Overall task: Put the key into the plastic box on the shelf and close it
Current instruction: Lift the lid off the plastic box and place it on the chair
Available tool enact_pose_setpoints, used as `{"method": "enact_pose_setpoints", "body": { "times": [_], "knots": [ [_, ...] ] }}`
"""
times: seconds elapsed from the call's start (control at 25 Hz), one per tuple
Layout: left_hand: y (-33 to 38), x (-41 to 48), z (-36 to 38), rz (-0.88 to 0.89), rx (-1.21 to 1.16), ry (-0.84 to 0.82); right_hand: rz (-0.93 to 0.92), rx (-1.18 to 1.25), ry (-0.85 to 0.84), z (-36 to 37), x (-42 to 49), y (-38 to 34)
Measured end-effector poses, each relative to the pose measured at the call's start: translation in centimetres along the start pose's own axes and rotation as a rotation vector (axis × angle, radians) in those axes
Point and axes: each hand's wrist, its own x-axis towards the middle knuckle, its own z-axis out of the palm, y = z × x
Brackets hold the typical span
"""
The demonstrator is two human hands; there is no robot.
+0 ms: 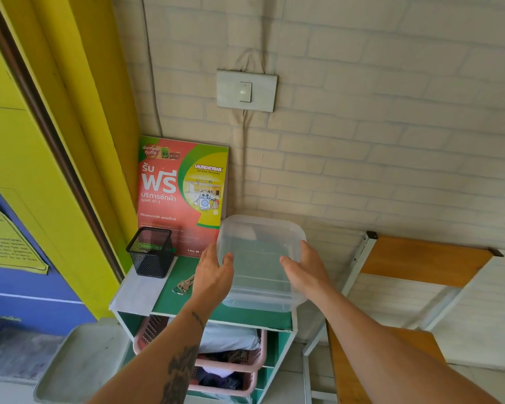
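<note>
The left hand (213, 272) partly hides the key (183, 284).

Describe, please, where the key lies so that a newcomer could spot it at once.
Find the green-topped shelf in the corner under the red laundry poster. The key lies flat on its top, between the black mesh pen holder and the clear plastic box, beside the left hand. It is the only small metal thing there.

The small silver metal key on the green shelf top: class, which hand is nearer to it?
Left. The left hand lies just beside the key; the right hand is across the clear plastic box.
</note>
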Motion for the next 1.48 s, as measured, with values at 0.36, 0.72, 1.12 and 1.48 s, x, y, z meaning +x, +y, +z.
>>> {"method": "enact_pose_setpoints", "body": {
  "times": [0.36,0.72,1.12,1.48],
  "knots": [
    [0.6,-0.6,0.1,0.018,-0.015,0.029,-0.033,0.073,0.026,-0.7,-0.9,0.9],
    [0.9,-0.6,0.2,-0.020,-0.029,0.013,-0.069,0.190,0.040,-1.3,-1.0,0.4],
    [3.5,-1.7,2.3,0.183,0.018,0.157,-0.059,0.219,0.106,-4.7,-1.9,2.7],
    [8.2,-6.7,13.2,0.270,0.172,0.026,0.052,0.218,0.182,-15.1,-4.1,13.2]
  ]
}}
